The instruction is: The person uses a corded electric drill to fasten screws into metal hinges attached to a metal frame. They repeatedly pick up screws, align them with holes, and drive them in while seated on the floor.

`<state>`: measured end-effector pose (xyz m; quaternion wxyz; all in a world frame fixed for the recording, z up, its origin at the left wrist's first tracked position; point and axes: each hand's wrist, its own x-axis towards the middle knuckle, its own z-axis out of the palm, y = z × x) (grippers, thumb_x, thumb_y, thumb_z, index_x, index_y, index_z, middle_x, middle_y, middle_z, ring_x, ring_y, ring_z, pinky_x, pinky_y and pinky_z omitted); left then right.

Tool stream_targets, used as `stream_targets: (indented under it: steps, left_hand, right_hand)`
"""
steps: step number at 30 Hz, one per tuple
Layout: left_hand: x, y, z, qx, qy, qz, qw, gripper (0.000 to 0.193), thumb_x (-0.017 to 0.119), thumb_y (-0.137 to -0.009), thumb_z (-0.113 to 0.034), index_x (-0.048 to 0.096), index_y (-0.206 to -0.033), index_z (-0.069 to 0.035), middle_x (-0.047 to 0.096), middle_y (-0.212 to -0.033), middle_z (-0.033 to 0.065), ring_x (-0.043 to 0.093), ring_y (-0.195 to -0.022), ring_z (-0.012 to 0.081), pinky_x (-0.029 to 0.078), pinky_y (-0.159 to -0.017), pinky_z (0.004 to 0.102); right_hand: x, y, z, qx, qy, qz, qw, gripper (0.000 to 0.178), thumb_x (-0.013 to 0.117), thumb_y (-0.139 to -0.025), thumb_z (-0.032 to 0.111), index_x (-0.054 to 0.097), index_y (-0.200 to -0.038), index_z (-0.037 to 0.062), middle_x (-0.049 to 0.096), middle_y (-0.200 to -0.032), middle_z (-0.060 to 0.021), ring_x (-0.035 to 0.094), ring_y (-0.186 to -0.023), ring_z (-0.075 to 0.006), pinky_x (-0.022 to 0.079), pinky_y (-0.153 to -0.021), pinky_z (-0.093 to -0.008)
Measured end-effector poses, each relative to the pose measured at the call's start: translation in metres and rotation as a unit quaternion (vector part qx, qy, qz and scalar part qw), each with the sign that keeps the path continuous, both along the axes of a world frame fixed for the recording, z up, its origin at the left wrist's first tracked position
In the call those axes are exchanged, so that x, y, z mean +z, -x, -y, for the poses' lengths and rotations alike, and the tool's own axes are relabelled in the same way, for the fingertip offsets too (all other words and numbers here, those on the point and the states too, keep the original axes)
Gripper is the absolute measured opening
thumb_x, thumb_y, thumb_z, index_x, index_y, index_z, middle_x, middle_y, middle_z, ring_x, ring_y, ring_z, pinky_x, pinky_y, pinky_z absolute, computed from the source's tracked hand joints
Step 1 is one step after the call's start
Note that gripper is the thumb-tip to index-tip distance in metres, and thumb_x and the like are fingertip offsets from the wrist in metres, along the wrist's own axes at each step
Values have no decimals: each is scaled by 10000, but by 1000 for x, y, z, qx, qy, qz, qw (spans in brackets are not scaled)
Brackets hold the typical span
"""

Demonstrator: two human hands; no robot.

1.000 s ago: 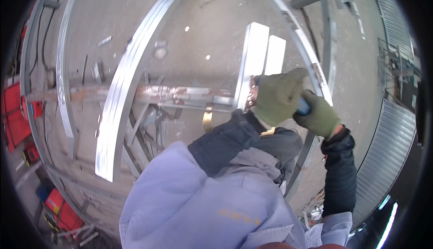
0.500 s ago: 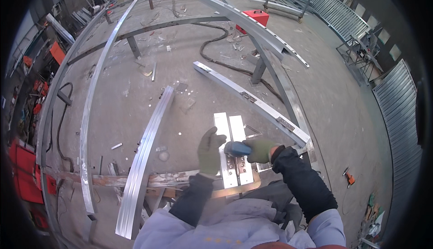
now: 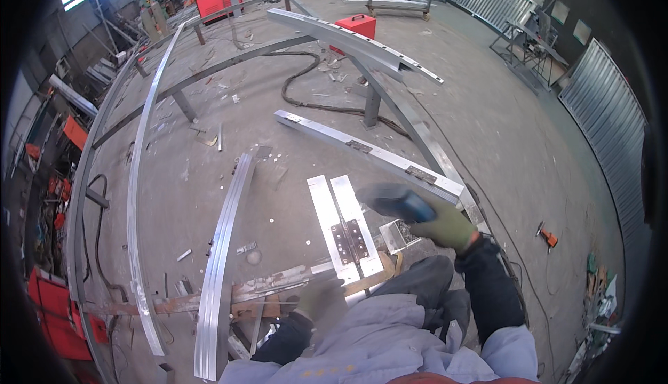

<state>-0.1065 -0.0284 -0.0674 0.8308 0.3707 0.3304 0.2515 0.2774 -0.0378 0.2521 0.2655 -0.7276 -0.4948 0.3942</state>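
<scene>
Right of the hinge (image 3: 351, 240), the right hand (image 3: 444, 225) clasps a power tool (image 3: 398, 204): likely hefty, best held there. Left hand (image 3: 321, 299), nearside: grip indeterminable.

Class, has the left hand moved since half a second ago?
Yes: relative to the hinge, the left hand has moved down, from upper left to lower left.

The right hand (image 3: 449, 229), green-gloved, is gripping a dark blue handheld power tool (image 3: 409, 206) just right of two short aluminium profiles (image 3: 321, 202). A screw-studded hinge (image 3: 349, 241) is spanning both profiles. The left hand (image 3: 321, 302), gloved and motion-blurred, is hovering near their lower ends, its grip indiscernible. A longer aluminium profile (image 3: 387, 157), bearing hinges, is lying beyond.
</scene>
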Motion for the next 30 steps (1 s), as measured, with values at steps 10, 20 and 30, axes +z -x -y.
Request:
stream_targets:
  steps: [10,20,30]
  left_hand:
    - [110,-98,-25,-74,15,-66,995,390,722,-1113,-228,676,-1380,52,764,-1249,151,779,-1085,231,664,-972,361]
    - [142,-172,17,-134,53,-70,987,370,752,-1121,-383,737,-1212,-25,755,-1028,65,711,-865,168,613,-800,333]
    - [148,-174,12,-124,-48,-30,991,243,692,-1155,-352,714,-1049,-135,629,-931,-65,568,-801,79,482,-724,297]
  right_hand:
    - [-81,14,246,-331,-127,-388,851,465,770,-865,154,732,-1287,-36,776,-975,-115,753,-813,-223,620,-747,-353]
    - [-107,62,336,-382,-162,-515,750,492,762,-837,129,731,-1296,-45,779,-1075,-134,740,-799,-235,626,-735,-380]
    - [-102,67,334,-346,-214,-539,738,468,813,-856,119,750,-1296,-28,802,-1148,-110,766,-977,-203,604,-881,-352]
